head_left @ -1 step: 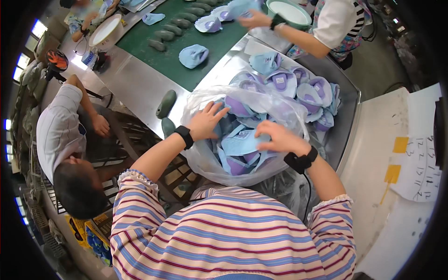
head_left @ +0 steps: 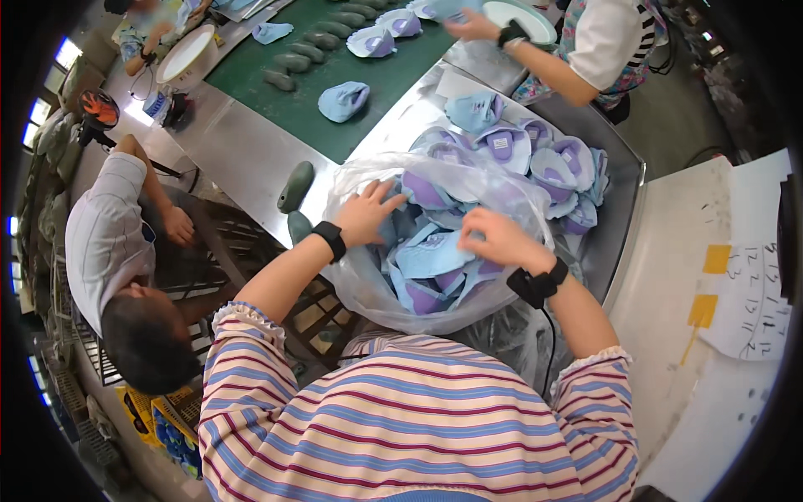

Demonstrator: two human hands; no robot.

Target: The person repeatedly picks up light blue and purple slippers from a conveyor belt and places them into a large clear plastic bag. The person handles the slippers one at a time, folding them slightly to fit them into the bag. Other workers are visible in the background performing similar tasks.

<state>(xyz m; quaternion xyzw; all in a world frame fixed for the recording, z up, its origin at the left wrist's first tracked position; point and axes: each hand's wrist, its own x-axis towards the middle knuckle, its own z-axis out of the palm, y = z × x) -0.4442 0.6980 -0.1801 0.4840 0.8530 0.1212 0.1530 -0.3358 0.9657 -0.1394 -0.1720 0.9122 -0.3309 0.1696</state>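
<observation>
In front of me sits a clear plastic bag [head_left: 360, 289], its mouth wide and full of light-blue and purple fabric shoe uppers. My left hand [head_left: 364, 216] rests over the bag's left side with fingers spread, touching uppers near the rim. From the right, my right hand [head_left: 502, 243] reaches in, its thumb and fingers closed on the edge of a light-blue shoe upper [head_left: 431, 253] on top. More shoe uppers [head_left: 502, 146] lie piled on the metal table just beyond the bag. Both wrists wear black bands.
A green conveyor belt [head_left: 335, 134] carries dark shoe lasts [head_left: 293, 63] and several uppers. Two green lasts [head_left: 296, 186] lie left of the bag. A seated person [head_left: 117, 226] is at left; another person's hand [head_left: 477, 27] works across the belt. A white board [head_left: 661, 251] stands at right.
My right thumb and fingers have drawn together on the upper's edge. The co-worker's hand across the belt has moved right. Items on the belt have shifted slightly left.
</observation>
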